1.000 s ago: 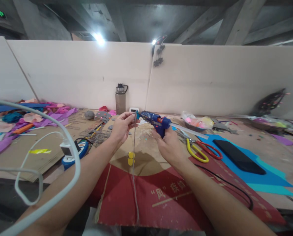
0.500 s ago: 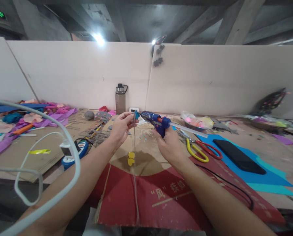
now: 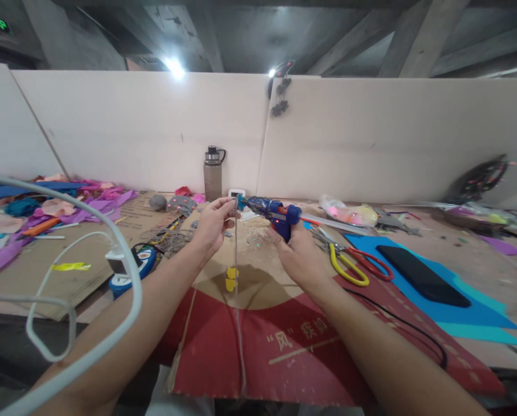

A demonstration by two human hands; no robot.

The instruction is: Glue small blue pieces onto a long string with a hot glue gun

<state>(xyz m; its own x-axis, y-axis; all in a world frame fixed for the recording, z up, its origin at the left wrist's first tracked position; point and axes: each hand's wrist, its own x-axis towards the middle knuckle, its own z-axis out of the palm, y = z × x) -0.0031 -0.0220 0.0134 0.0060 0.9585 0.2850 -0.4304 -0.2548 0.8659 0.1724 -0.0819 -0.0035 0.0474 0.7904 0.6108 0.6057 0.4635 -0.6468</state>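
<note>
My left hand (image 3: 215,224) pinches a small teal piece (image 3: 240,201) together with the top of a grey cord (image 3: 236,248). From there the cord hangs down past a yellow cut-out piece (image 3: 231,279) and over the red cardboard's front part. My right hand (image 3: 299,248) is wrapped round the handle of a blue hot glue gun (image 3: 280,215), a clear glue stick (image 3: 334,223) poking out of its back. The gun's nozzle points left and is at the teal piece; whether it touches is too small to tell.
Right of my right hand lie scissors (image 3: 349,266) with red and yellow handles, and a black phone (image 3: 421,275) on blue sheets. A bottle (image 3: 212,176) stands at the back. A white cable (image 3: 137,277) loops across the left foreground, near a blue-and-white power strip (image 3: 132,274).
The glue gun's nozzle has shifted slightly left, closer to the teal piece. My left hand has stayed nearly still.
</note>
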